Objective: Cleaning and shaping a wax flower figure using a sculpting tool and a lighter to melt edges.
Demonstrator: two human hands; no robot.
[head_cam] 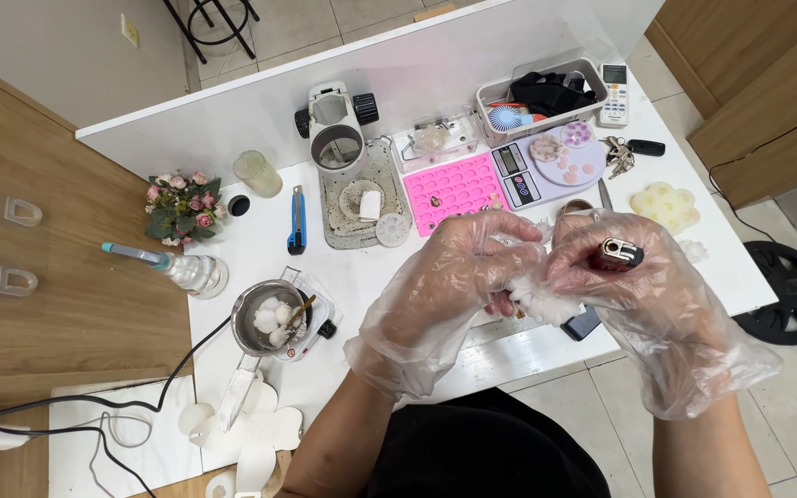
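Note:
Both my hands wear loose clear plastic gloves and meet over the front edge of the white table [362, 92]. My left hand [458, 281] pinches a small white flower-shaped wax piece [539, 297] from the left. My right hand [624, 277] grips a red lighter with a metal top [620, 251] and also touches the white piece from the right. Part of a dark flat object [581, 325] shows under my hands.
A pink silicone mould [454, 187], a digital scale with a lilac plate [555, 161], a grey mat [348, 198], a blue utility knife [297, 219], a metal pot of white lumps on a small heater [269, 318], a flower bunch [182, 205], keys [622, 155] and a storage bin [546, 92] crowd the table.

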